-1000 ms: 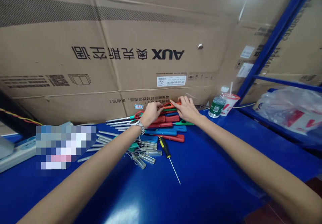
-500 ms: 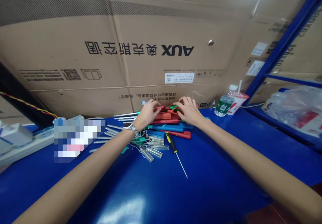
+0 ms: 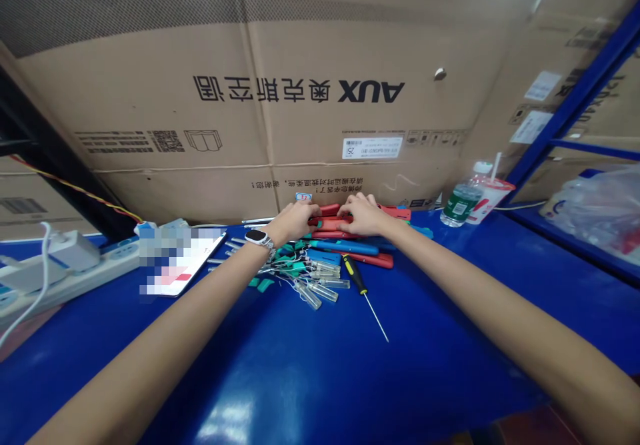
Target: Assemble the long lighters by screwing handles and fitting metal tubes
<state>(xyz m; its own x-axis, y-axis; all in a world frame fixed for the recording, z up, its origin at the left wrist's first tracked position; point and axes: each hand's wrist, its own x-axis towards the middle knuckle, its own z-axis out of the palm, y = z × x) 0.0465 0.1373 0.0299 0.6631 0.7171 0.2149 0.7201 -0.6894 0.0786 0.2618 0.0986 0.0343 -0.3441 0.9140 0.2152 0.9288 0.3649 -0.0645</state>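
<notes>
My left hand (image 3: 299, 221), with a watch on its wrist, has its fingers closed on a red-handled tool (image 3: 327, 223) in the pile against the cardboard. Facing it, my right hand (image 3: 361, 216) bends its fingers round the other part of the same red handles. Which single piece each hand grips is hard to tell. Just in front lie a blue handle (image 3: 350, 247) and a red handle (image 3: 379, 259). Small clear-handled screwdrivers (image 3: 323, 290) with white strings and green tags lie nearer me. A yellow-and-black screwdriver (image 3: 355, 275) points toward the front right.
Behind the blue table (image 3: 310, 372) stands a large cardboard box (image 3: 300, 52). A water bottle (image 3: 460, 200) and a paper cup (image 3: 490, 200) are at the right back. At the left are a power strip (image 3: 117, 256) and a flat white item (image 3: 193, 265).
The view has shifted slightly, so things appear farther right. My right hand has come closer to my left and its fingers have closed in on the red handles.
</notes>
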